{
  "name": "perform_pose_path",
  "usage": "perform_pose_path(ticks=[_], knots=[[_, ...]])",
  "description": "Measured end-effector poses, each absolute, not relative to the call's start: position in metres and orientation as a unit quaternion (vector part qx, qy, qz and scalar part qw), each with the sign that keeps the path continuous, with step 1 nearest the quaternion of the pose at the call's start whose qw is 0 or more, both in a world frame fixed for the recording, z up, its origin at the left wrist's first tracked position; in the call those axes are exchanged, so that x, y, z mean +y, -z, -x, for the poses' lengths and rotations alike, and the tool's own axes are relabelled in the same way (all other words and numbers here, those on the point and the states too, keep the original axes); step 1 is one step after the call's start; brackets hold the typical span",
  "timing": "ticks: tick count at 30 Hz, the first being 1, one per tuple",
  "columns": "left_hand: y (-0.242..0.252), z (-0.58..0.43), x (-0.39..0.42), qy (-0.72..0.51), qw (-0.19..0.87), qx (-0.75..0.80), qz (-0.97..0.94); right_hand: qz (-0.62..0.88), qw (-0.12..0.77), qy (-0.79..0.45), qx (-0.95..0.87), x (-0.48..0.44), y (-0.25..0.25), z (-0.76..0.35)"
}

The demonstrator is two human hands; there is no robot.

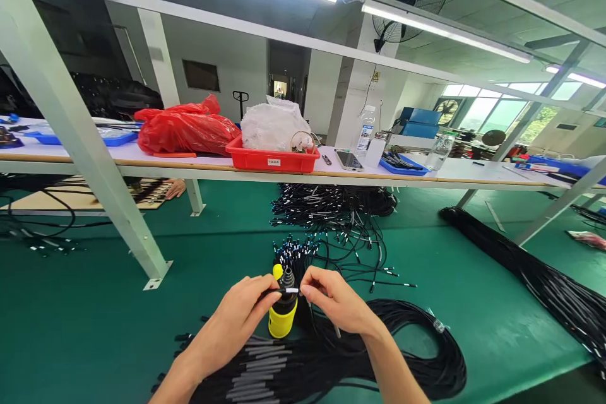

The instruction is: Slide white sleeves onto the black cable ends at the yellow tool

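Note:
In the middle of the head view, my left hand pinches a thin black cable with a white sleeve near its end. My right hand has thumb and forefinger pressed together at the other end of the white sleeve; the part between those fingertips is hidden. Just behind my hands stands a yellow and black tool with a ribbed metal nozzle pointing up, partly covered by my fingers. Below lies a bundle of black cables with grey sleeves, its coil reaching to the right.
Behind the tool, many cable ends and a large cable pile spread over the green mat. A long cable bundle lies at right. The shelf above bears a red tray, a red bag and bottles. Another person's hand shows at left.

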State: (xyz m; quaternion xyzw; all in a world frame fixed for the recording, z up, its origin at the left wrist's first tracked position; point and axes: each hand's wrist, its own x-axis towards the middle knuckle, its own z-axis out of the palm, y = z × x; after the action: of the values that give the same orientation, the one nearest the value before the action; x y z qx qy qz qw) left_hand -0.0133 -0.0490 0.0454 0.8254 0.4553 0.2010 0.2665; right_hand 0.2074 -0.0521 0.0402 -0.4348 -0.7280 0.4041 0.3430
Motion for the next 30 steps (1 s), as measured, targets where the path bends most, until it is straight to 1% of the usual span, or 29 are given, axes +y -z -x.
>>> perform_pose_path(ticks=[6,15,23,27,30], knots=[[-0.041,0.013,-0.042,-0.226,0.284,0.48,-0.799,0.419,0.364,-0.464,-0.691,-0.039,-0.026,-0.207],[-0.033,0.009,-0.035,-0.237,0.323,0.477,-0.782,0.473,0.401,-0.437,-0.651,-0.032,-0.026,-0.199],[-0.019,0.016,-0.051,-0.232,0.345,0.472,-0.777,0.512,0.388,-0.444,-0.625,-0.053,-0.012,-0.187],[-0.007,0.025,-0.06,-0.233,0.347,0.488,-0.766,0.48,0.403,-0.474,-0.619,-0.066,-0.005,-0.185],[0.004,0.031,-0.067,-0.227,0.341,0.51,-0.756,0.474,0.386,-0.498,-0.615,-0.076,-0.001,-0.186]])
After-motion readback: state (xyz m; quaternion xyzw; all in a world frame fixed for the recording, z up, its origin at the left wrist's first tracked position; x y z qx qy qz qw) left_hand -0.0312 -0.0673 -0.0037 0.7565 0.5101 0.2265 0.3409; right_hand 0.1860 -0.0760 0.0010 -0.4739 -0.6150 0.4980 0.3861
